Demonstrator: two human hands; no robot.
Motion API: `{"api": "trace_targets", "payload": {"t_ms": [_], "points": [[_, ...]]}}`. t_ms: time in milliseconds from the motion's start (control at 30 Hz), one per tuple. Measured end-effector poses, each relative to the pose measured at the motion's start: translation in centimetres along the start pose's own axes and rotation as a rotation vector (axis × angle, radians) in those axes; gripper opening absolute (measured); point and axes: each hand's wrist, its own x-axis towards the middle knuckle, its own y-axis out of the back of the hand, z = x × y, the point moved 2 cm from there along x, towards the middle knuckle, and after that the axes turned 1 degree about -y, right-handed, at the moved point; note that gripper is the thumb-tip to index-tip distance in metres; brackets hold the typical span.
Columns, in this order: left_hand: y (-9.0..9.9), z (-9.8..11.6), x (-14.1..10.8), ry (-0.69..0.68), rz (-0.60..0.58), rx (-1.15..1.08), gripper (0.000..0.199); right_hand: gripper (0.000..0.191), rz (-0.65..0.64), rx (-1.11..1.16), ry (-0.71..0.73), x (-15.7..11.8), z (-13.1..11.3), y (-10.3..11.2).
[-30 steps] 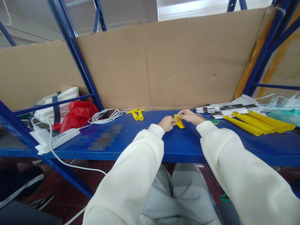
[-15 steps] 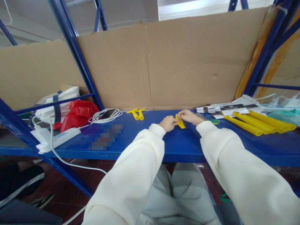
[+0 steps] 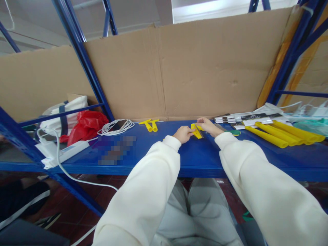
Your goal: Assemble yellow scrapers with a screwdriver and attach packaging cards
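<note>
Above the blue shelf top, in front of me, is a yellow T-shaped squeegee head [image 3: 196, 132] with a dark strip along its edge. My left hand [image 3: 183, 134] is closed, its thumb and fingers pinching the squeegee head from the left. From the right my right hand [image 3: 207, 125] grips the same piece near its yellow stem; its fingertips are partly hidden. Two similar yellow T-shaped pieces [image 3: 150, 125] lie further back to the left. Just right of my right hand are a flat greyish strip and a green-handled tool [image 3: 234, 132].
Several long yellow tubes [image 3: 279, 136] lie on the right beside packaged items [image 3: 256, 119]. A coiled white cable [image 3: 116, 127], power strip [image 3: 66, 152] and red bag [image 3: 88, 124] occupy the left. Cardboard [image 3: 200, 68] stands behind; blue posts [image 3: 89, 68] frame the shelf.
The squeegee head has turned slightly, showing more of its dark strip. My right hand's fingers have shifted from its top to beside its stem. My left hand keeps nearly the same place.
</note>
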Motion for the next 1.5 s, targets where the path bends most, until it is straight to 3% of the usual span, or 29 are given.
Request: {"api": "trace_targets", "payload": {"t_ms": [167,300,467,567,700,1133,1267,1400,1500], "points": [[0.5,-0.3,-0.1,0.094,0.001,-0.017,0.031,0.025,-0.179,0.096,-0.162,-1.0,-0.6,0.1],[0.3,-0.5,-0.1,0.131,0.006,-0.032,0.033,0.032,-0.291,0.128,-0.183,-1.6,-0.9,-0.1],[-0.1,-0.5,-0.3,0.108,0.050,-0.065,0.047,0.038,-0.294,0.169,-0.192,-2.1,-1.5,-0.2],[0.0,-0.2,-0.7,0.128,0.000,-0.017,0.053,0.038,-0.291,0.184,-0.196,-2.5,-1.8,-0.3],[0.4,0.2,-1.1,0.167,-0.061,0.049,0.049,0.037,-0.294,0.159,-0.186,-2.9,-2.1,-0.3],[0.9,0.2,-1.4,0.233,-0.037,0.028,0.047,0.028,-0.352,0.169,-0.167,-2.8,-1.9,-0.5],[1.2,0.1,-1.4,0.254,0.016,0.018,0.047,0.017,-0.198,0.144,-0.171,-1.1,-0.8,1.0],[2.1,0.0,-1.3,0.275,0.147,-0.038,0.046,0.031,0.149,-0.346,-0.134,0.6,0.7,4.2],[3.1,-0.4,-0.7,0.277,0.340,-0.184,0.040,0.035,0.208,-0.650,-0.126,1.0,1.5,5.9]]}}
